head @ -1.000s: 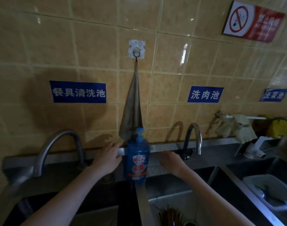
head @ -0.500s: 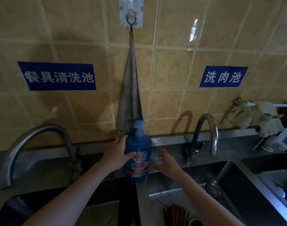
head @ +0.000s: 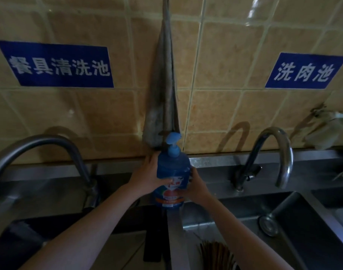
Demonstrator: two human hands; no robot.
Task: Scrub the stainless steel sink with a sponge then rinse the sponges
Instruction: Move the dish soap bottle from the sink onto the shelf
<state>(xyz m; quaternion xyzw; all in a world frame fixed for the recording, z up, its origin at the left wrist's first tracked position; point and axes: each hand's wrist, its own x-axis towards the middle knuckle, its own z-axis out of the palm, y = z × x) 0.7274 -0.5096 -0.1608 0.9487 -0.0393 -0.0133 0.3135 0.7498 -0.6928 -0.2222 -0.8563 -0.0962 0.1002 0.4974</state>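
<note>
Head view: left hand (head: 145,175), right hand (head: 197,187) both curled round blue soap bottle (head: 173,168) at far ledge. Likely step: fetching detergent before scrubbing sink (head: 235,217). Next calls for sponge; none visible.

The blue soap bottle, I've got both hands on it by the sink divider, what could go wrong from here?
1. The blue soap bottle stands where the narrow divider meets the back ledge. If the left hand or right hand slips, it may tip into a basin.
2. The pump head sits just in front of the hanging cloth, whose lower end a straight lift might snag.
</note>
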